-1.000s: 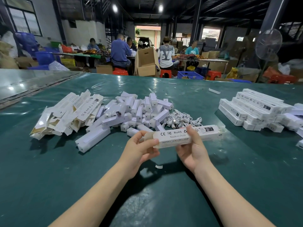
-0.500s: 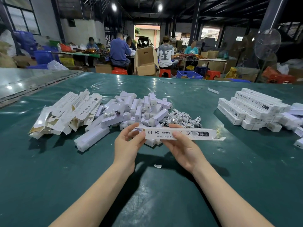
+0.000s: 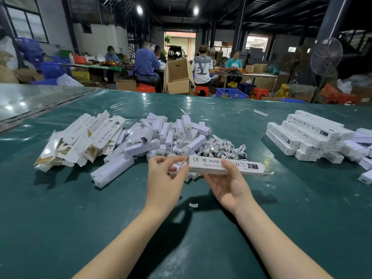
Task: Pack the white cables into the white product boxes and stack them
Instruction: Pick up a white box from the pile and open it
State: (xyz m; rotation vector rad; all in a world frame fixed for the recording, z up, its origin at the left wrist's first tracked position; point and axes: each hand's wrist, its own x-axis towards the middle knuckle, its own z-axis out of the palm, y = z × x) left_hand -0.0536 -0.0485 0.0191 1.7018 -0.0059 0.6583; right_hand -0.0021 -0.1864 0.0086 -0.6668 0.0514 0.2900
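Green plastic-covered worktable (image 3: 60, 208) carries, from the left, flattened white card sleeves (image 3: 80, 137), loose white plastic units (image 3: 165, 133) and coiled white cables (image 3: 223, 148). Left hand (image 3: 164, 178) pinches the end flap of the long white product box (image 3: 227, 166), apparently to close it; right hand (image 3: 229, 184) grips its middle, steadying. Finished boxes (image 3: 310, 133) stack rightward.

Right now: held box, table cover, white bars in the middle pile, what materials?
Held box: thin printed cardboard, matte; brown inner face shows on the flattened boxes. Table cover: green sheet under glossy plastic film, judging by wrinkles and glare. White bars: probably smooth moulded plastic, semi-gloss; can't confirm.
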